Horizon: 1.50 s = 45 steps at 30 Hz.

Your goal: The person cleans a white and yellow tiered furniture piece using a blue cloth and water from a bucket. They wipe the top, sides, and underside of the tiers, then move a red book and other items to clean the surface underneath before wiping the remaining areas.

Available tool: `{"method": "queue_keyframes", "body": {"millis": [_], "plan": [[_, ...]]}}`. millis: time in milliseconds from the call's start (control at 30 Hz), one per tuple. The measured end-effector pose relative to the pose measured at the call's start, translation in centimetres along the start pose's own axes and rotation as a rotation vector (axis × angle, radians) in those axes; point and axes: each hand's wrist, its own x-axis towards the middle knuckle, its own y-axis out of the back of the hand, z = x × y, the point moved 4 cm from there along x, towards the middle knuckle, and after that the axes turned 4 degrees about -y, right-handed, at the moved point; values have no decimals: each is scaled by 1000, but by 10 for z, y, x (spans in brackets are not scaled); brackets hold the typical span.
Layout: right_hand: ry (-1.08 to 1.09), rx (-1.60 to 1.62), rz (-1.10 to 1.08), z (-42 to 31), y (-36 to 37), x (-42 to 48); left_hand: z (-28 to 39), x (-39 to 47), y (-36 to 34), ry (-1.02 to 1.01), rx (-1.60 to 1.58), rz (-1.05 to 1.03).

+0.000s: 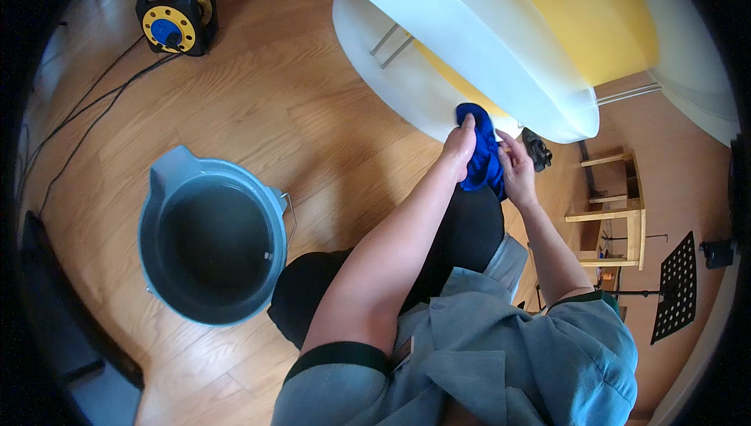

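A bunched royal-blue cloth [482,153] hangs over my knees, in front of a white curved panel. My left hand [462,145] grips it from the left, the thumb lying along its upper part. On the cloth's right side is my right hand [517,171], fingers bent at the cloth's edge. Whether those fingers pinch the fabric is hard to see. Just beyond both hands rises a white and yellow furniture piece with curved tiers [469,33], joined by thin metal rods [394,44].
A grey-blue bucket [212,244] with dark water stands on the wood floor to my left. Farther off sits a black and yellow cable reel [176,15] with trailing cords [111,83]. Rightward are dark shoes [537,150], a wooden frame [633,215] and a perforated music stand [675,288].
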Motion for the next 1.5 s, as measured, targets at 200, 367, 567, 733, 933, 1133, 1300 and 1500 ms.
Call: {"method": "queue_keyframes", "body": {"millis": [200,367,567,733,933,1133,1300,1500], "plan": [[-580,681,-411,24,-34,-4,6,9,-13,57,-102,-244],[-598,563,-324,45,-53,24,32,11,20,-116,614,14],[-605,762,-110,71,-73,92,53,3,90,-248,1030,477],[-202,576,47,120,-95,143,49,-15,154,-42,1090,490],[-825,256,-167,307,-170,193,56,-12,183,36,1143,595],[-682,-382,-81,201,-279,225,52,-15,203,-31,1099,703],[-142,-613,-221,116,-308,247,50,-14,210,-4,1074,718],[-457,355,-260,164,-258,243,62,0,192,-191,1007,684]]}}
